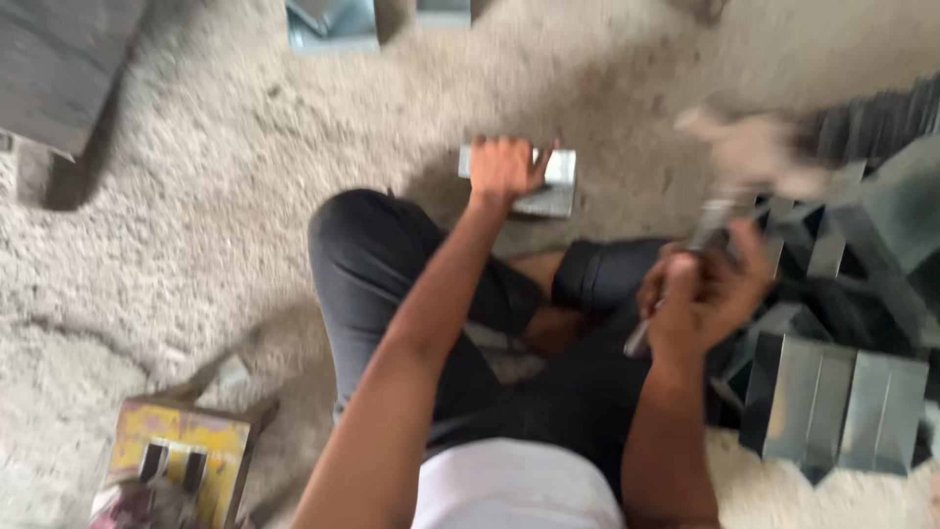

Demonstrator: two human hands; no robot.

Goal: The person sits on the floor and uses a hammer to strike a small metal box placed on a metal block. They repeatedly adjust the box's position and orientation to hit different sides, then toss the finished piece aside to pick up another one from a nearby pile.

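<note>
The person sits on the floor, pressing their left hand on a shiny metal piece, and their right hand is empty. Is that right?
Not quite. The right hand isn't empty: the head view shows it gripping a metal tool, though it's blurry. The rest is right: the left hand presses the shiny metal piece on the floor.

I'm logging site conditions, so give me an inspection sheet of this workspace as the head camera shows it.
Surface: rough, gritty concrete floor; the person sits on it in dark trousers.
Job's things: small folded metal piece on the floor ahead; slim metal tool, blurred, kind unclear.
Clutter: stack of folded sheet-metal channels at the right; yellow box at lower left.
Grippers: left hand presses on the metal piece; right hand closed around the tool.
Cables: nothing seen.
Surroundings: dark block at upper left; more metal parts at the top edge.
</note>
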